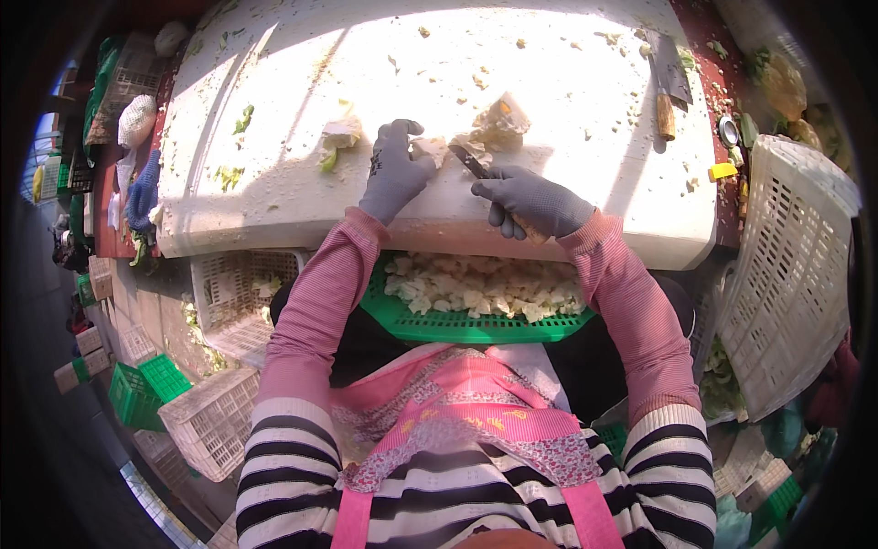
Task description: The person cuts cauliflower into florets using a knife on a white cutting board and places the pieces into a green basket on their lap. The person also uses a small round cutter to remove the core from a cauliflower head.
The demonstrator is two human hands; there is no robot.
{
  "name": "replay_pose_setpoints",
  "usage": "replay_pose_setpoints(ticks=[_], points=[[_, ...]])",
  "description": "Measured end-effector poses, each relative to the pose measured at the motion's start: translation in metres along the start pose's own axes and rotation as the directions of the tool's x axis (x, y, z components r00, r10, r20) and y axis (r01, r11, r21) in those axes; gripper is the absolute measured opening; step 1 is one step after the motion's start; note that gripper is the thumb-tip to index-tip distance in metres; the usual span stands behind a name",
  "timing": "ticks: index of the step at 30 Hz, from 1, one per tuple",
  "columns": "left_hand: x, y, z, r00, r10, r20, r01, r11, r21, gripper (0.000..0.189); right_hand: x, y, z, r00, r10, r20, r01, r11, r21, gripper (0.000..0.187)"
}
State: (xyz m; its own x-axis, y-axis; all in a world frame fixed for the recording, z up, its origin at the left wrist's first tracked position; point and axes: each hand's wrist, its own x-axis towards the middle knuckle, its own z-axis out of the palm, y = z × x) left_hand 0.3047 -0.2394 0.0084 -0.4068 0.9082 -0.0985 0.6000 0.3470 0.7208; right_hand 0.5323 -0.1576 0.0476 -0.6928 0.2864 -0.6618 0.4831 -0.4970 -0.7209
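Observation:
My left hand (399,171), in a grey work glove, holds a piece of cauliflower (429,149) against the white tabletop (288,199). In my right hand (531,199), also gloved, is a small knife (469,162), its dark blade pointing at that piece and its pale handle showing below my fingers. Just beyond the blade sits a larger cauliflower chunk (504,123). Left of my left hand lies another chunk (341,132) with a bit of green leaf. Below the table edge, a green plastic basket (473,329) at my lap is heaped with cut cauliflower florets (480,285).
A cleaver (665,103) with a wooden handle rests at the table's right side. White plastic crates stand at the left (243,302) and right (796,274). A blue cloth (143,195) hangs at the left edge. Small crumbs and leaf scraps are scattered over the tabletop.

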Motion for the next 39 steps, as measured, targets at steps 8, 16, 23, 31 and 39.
replay_pose_setpoints(ticks=[8,16,23,31,39], points=[[-0.001,0.039,0.021,0.96,0.258,0.11,-0.271,0.955,0.122,0.038,-0.069,-0.021,-0.033,0.94,-0.091,-0.328,0.032,0.983,-0.181,0.043],[0.005,0.068,0.002,0.859,0.512,0.023,-0.511,0.859,-0.021,0.039,-0.093,-0.019,-0.031,0.903,-0.122,-0.412,0.019,0.969,-0.245,0.034],[0.042,0.061,0.041,0.955,0.23,0.186,-0.15,0.919,-0.364,0.046,-0.052,-0.013,-0.014,0.874,-0.196,-0.445,0.094,0.966,-0.24,0.026],[0.017,0.059,0.057,0.971,0.24,0.007,-0.231,0.94,-0.252,0.028,-0.009,0.014,-0.009,0.771,-0.462,-0.438,0.033,0.717,-0.697,0.031],[0.014,0.041,0.057,0.951,0.308,-0.008,-0.293,0.897,-0.33,0.026,-0.019,0.002,-0.023,0.971,-0.053,-0.232,0.085,0.988,0.127,0.032]])
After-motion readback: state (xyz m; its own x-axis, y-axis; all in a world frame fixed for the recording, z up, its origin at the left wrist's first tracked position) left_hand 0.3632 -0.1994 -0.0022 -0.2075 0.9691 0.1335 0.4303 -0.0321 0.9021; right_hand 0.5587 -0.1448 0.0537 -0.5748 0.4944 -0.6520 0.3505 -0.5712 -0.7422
